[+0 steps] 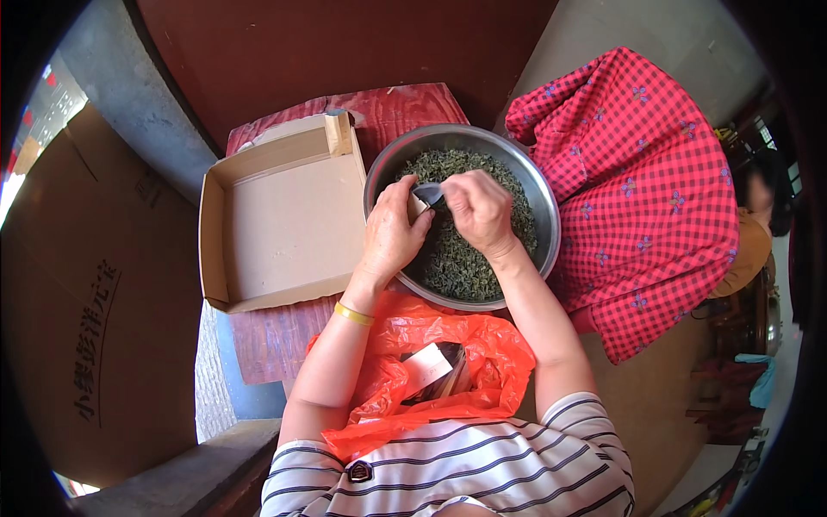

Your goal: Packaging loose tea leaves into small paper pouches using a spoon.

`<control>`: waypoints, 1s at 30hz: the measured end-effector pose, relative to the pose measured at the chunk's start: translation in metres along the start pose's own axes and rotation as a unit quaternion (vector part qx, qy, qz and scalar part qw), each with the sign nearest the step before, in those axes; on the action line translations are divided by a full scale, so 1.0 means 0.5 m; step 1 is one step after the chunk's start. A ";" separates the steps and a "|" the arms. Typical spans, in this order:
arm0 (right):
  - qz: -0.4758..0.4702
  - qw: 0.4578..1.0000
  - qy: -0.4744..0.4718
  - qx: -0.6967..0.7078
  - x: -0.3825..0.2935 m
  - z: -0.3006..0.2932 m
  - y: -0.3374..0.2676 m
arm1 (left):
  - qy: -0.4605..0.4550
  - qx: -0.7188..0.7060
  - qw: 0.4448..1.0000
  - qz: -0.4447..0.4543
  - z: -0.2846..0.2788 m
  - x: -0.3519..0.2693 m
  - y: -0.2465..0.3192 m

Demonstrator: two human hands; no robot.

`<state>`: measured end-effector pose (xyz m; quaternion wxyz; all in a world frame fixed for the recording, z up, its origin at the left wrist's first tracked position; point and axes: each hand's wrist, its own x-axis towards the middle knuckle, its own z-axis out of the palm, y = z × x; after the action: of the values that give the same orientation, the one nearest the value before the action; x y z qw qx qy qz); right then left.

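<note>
A round steel basin [550,213] holds dried green leaves [462,262], which look like tea. Above its left part, my left hand [395,226] holds a small pale packet [417,205], with its opening towards the right. My right hand [479,210] is closed on a metal spoon [428,192], whose bowl lies at the packet's opening. The fingers of the right hand are slightly blurred. Close to my body, an orange-red plastic bag [497,342] stands open, with a white card or packet [428,367] and dark pieces inside.
A shallow cardboard tray [291,226] sits left of the basin on a red wood-grained table [271,342]. Red checked cloth [646,194] spreads at the right. A large cardboard box [103,291] stands at the far left, and a person [759,200] is partly visible at the far right.
</note>
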<state>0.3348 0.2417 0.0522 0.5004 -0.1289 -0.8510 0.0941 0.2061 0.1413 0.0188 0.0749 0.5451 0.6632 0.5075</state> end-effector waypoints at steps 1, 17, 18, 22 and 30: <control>-0.024 0.999 -0.033 0.014 -0.002 0.003 -0.003 | -0.002 -0.001 1.000 0.001 -0.002 0.001 0.003; 0.110 0.987 -0.101 0.058 0.011 -0.020 0.036 | 0.013 -0.173 0.985 -0.014 -0.016 0.001 -0.031; 0.107 0.984 -0.128 0.069 0.004 -0.014 0.029 | 0.001 -0.213 0.977 0.016 -0.019 0.003 -0.031; 0.116 0.961 -0.197 0.153 -0.006 -0.005 0.021 | -0.059 -0.217 0.973 0.052 -0.030 0.003 -0.021; 0.220 0.935 -0.135 0.242 0.004 -0.020 0.013 | 0.008 -0.260 0.965 -0.038 -0.011 -0.001 -0.027</control>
<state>0.3433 0.2485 0.0567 0.3633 -0.1741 -0.8124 0.4216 0.1938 0.1389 0.0108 0.2281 0.4774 0.5287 0.6638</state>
